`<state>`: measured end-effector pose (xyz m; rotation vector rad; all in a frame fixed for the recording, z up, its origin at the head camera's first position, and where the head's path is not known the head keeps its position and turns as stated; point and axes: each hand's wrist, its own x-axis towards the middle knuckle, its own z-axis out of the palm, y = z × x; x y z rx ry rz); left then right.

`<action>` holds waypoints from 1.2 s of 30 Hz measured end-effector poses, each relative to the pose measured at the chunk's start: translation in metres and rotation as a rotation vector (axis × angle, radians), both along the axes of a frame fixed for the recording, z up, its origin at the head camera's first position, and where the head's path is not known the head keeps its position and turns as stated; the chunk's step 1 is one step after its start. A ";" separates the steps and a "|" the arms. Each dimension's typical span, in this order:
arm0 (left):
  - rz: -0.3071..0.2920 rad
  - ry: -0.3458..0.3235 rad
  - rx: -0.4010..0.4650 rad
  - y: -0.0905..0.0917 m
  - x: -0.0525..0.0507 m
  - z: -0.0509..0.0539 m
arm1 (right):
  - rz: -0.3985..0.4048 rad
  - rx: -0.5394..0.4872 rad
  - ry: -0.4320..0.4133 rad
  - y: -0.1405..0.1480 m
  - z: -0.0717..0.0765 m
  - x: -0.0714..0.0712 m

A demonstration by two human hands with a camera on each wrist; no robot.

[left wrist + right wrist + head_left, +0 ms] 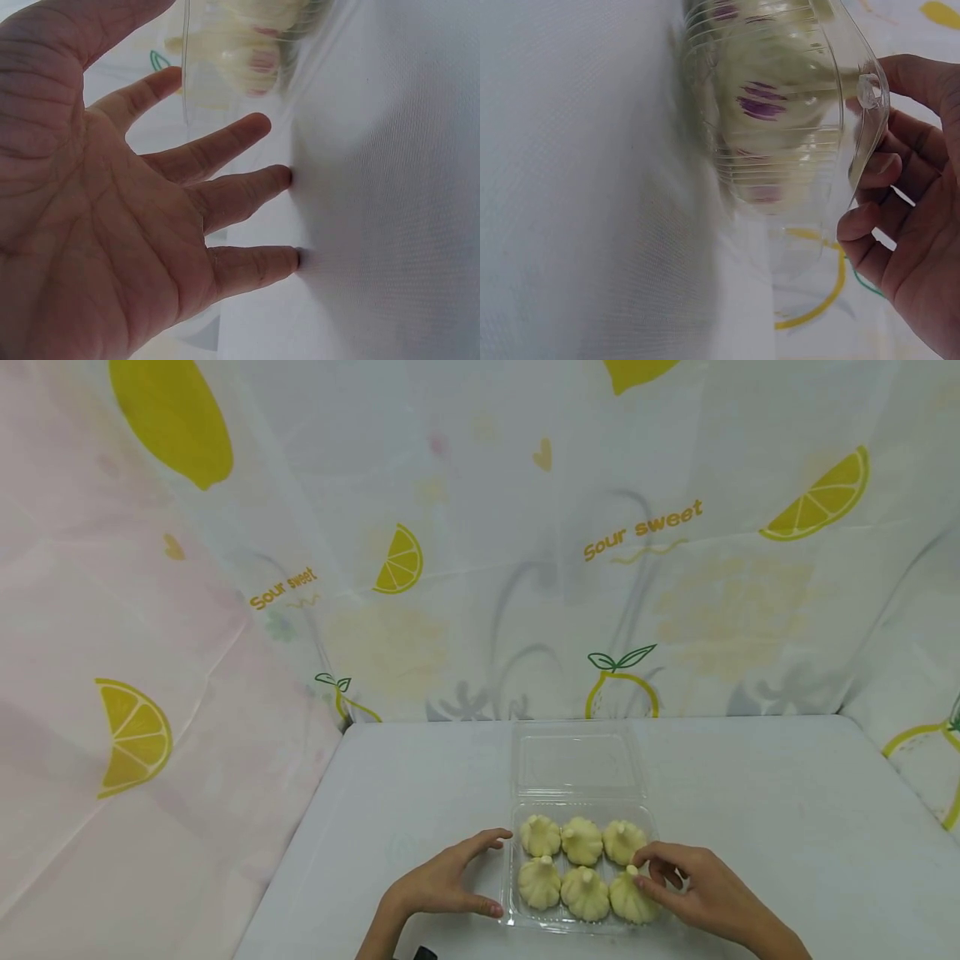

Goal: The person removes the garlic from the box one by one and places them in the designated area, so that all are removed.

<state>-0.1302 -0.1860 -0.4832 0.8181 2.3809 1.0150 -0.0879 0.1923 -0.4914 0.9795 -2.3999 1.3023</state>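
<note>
A clear plastic clamshell box point(581, 928) lies with its lid folded back, and several pale garlic bulbs point(585, 893) sit in it in two rows, stems up. My right hand point(701, 889) reaches over the box's right side, and its thumb and index finger pinch the stem of the front right garlic bulb point(628, 900). In the right wrist view, purple streaks mark that side's garlic bulb point(761, 101) through the ribbed wall. To the left of the box is my left hand point(442, 881), fingers spread, thumb by the front left corner; whether it touches the rim I cannot tell.
The transparent lid point(577, 764) lies flat behind the box, towards the back edge of the white table point(772, 802). A curtain point(480, 635) printed with lemons hangs behind the table and along its sides. A small dark object point(424, 953) shows at the left wrist.
</note>
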 end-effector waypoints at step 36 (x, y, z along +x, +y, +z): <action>-0.010 0.003 0.002 -0.001 -0.001 -0.001 | -0.114 -0.103 0.130 0.009 0.021 -0.007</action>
